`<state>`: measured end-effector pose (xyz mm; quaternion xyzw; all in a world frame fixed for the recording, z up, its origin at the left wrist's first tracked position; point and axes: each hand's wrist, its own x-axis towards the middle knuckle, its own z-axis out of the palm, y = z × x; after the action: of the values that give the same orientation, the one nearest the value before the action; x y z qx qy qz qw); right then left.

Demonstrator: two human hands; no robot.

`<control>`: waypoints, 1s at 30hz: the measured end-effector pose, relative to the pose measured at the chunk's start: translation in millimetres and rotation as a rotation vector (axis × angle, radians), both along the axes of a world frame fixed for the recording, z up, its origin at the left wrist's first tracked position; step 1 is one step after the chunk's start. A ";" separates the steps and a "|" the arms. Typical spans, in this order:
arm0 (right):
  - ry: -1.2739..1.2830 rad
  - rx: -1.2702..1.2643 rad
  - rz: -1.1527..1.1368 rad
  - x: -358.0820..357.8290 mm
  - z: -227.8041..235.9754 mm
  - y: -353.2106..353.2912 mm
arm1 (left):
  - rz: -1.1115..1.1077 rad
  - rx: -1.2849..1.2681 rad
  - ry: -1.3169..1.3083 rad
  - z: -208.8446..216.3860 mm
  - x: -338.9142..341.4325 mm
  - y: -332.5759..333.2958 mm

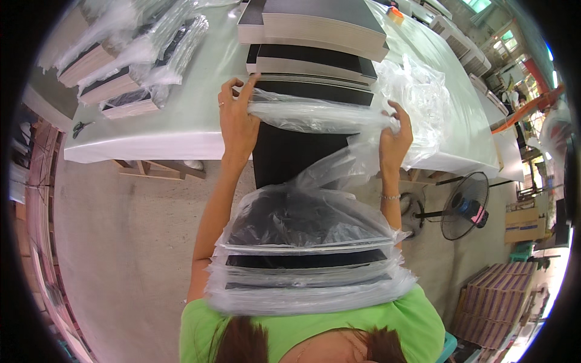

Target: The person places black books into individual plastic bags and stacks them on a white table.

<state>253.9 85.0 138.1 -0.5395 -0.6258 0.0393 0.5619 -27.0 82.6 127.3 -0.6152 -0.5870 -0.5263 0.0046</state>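
Note:
Stretched between my hands is a clear plastic bag (315, 117), gathered into a band across a black board (302, 154) at the table's front edge. My left hand (238, 124) is closed on the bag's left end, index finger reaching toward the stacked boards. At the right end, my right hand (396, 136) pinches the plastic between thumb and fingers. Behind the band stand stacks of black-topped boards with pale edges (315, 57). Close to my chest sits a pile of black boards in clear plastic (302, 260); a loose flap of film rises from it toward my right hand.
Plastic-wrapped boards (115, 85) and small scissors (82, 127) lie on the left of the white-covered table (200, 142). Crumpled clear plastic (420, 103) is heaped at the right. A black fan (466, 206) stands right of me, near cardboard boxes (525, 221) and stacked brown panels (496, 305).

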 end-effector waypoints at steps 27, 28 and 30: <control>1.382 -0.960 0.695 75.3 -64.9 -75.6 | -0.608 -0.802 -1.632 -88.1 -60.1 -99.9; 1.330 -1.012 0.640 78.3 -85.0 -78.0 | -0.469 -0.825 -1.645 -103.6 -62.5 -109.0; 1.177 -1.110 0.516 86.0 -119.0 -86.2 | -0.469 -0.815 -1.258 -111.3 -46.0 -121.8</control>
<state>340.0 -1.2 19.1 -0.4692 -0.2249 0.7417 0.4232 -73.1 -39.2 16.0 -0.2626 -0.4811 -0.5060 -0.6660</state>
